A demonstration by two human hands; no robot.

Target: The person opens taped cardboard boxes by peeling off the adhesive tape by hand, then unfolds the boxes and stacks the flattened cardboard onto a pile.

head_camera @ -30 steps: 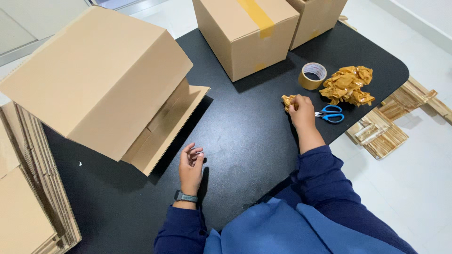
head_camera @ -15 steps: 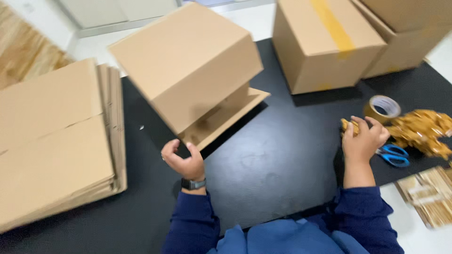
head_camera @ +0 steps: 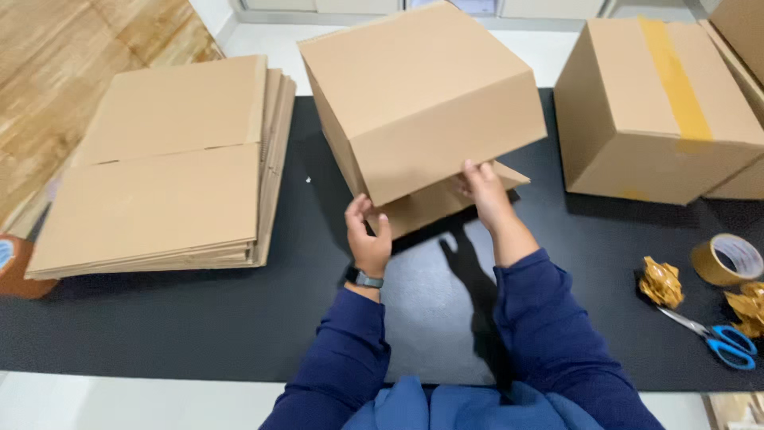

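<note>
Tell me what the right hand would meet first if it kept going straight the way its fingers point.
The right hand points up and away, its fingertips already against the open cardboard box at the lower edge, just above a loose flap. Going on, it would press into that box wall first.

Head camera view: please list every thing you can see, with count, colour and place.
open box: one, brown, tilted at the mat's centre, flaps open at the near side
flat cardboard stack: one, brown, left on the mat
taped boxes: at least two, brown with yellow tape, right rear
tape roll: one, brown, right
scissors: one pair, blue handles, right front
crumpled tape wads: two visible, golden brown, beside the scissors
mat: one, black, under everything
left hand: at the box's lower flap, watch on wrist
right hand: fingers on the box's lower edge
</note>
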